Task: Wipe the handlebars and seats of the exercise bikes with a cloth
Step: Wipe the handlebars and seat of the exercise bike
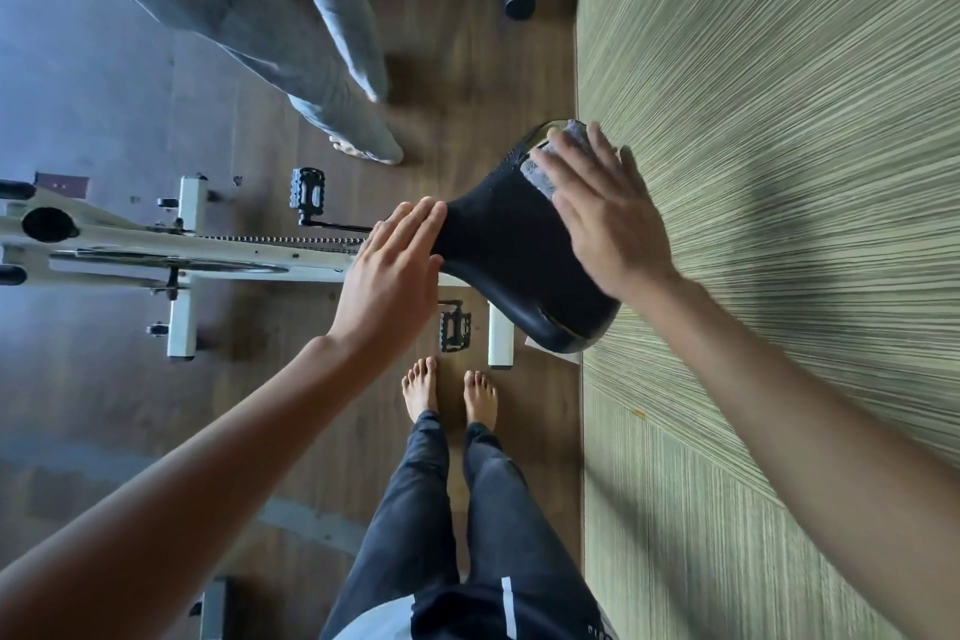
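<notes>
left grip [395, 270] spread flat — right grip [597, 218] spread flat too.

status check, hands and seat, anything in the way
Left hand flat against narrow end of seat. Right hand presses cloth on its wide end. Second person's legs stand beyond the bike, clear of seat.

Legible text, brands, numbers, signs: none can be read.

Item 1, unreadable marking: a few small pale marks, perhaps letters, on the dark trousers [593, 630]. They sit at the bottom edge of the view, far below the seat [519, 255], and are too small and blurred to make out.

Item 2, white bike frame [156, 244], left of the seat: any lettering on it is too small to tell.
</notes>
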The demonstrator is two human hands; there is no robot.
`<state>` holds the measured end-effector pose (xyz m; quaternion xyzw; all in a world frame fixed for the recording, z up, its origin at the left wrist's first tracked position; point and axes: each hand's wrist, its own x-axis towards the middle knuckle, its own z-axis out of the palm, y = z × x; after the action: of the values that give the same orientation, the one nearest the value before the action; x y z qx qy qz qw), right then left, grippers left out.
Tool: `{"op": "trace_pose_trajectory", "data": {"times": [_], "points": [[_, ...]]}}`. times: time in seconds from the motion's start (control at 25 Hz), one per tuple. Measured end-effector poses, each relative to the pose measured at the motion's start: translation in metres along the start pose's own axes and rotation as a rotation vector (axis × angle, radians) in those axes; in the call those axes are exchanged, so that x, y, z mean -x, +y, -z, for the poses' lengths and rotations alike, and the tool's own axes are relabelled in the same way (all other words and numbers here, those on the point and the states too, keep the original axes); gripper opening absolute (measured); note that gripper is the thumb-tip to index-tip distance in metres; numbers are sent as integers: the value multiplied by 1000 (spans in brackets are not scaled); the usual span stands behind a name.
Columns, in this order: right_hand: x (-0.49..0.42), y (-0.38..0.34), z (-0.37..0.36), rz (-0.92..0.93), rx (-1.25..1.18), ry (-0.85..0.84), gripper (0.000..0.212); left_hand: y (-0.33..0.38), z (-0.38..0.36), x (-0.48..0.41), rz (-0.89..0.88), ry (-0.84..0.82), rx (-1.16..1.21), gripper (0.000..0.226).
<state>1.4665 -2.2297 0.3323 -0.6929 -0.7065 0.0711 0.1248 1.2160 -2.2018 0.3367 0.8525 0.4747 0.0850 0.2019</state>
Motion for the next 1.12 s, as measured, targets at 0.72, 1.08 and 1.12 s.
{"op": "trace_pose_trajectory", "data": {"times": [0.72,1.08,1.12], "points": [[25,-68,-2,-145,-131,-163,59,24,3,2,179,37,170,53],[8,-15,32,-705,-846,37,42,158,-53,-40,407,49,168,68],[8,-15,28,-704,-825,11,43,156,-61,-40,407,57,95,66]]}}
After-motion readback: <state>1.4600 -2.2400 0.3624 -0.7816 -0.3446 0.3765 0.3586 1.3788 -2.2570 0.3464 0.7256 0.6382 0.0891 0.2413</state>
